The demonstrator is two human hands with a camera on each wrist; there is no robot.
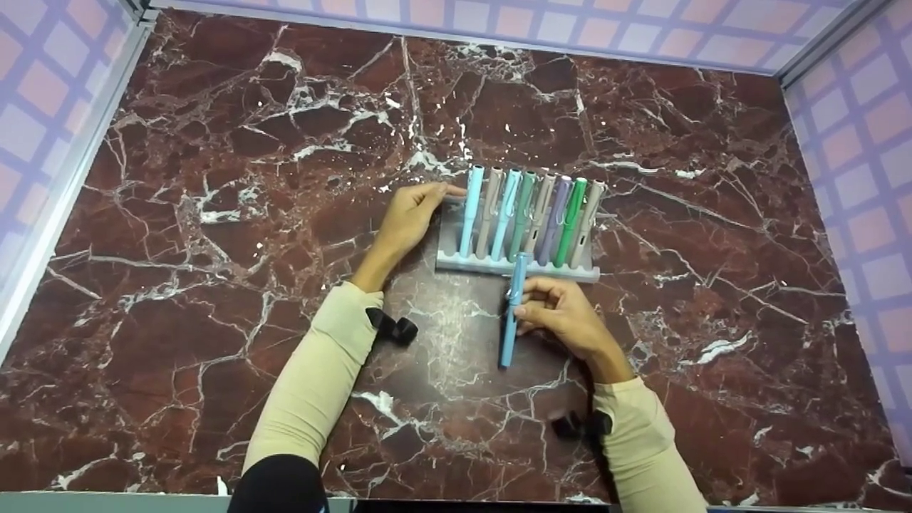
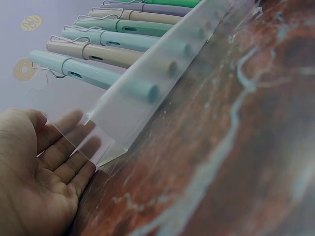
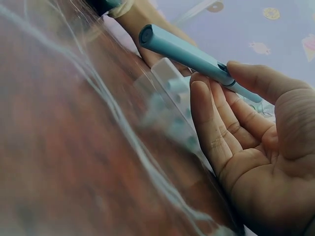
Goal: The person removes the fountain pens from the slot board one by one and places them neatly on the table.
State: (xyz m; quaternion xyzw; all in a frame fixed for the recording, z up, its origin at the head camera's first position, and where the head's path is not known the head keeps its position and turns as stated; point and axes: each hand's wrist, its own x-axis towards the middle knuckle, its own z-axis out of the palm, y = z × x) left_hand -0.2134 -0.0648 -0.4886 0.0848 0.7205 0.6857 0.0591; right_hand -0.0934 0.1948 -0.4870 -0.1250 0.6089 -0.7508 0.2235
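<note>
My right hand (image 1: 559,313) pinches a blue fountain pen (image 1: 511,324) between thumb and fingers, in front of the clear pen stand (image 1: 449,263). In the right wrist view the pen (image 3: 184,51) slants across the fingertips, its flat round end toward the camera. A row of capped pens leans in the stand, with a light blue pen (image 1: 472,214) at the left end. My left hand (image 1: 410,217) holds the stand's left side edge. In the left wrist view several fingers (image 2: 66,160) show through the clear panel.
Among the standing pens are a purple pen (image 1: 554,221), a green pen (image 1: 571,221) and a beige pen (image 1: 588,224) at the right end. The stand rests on a dark red marbled tabletop (image 1: 214,342). Checked panels (image 1: 527,21) wall the back and sides.
</note>
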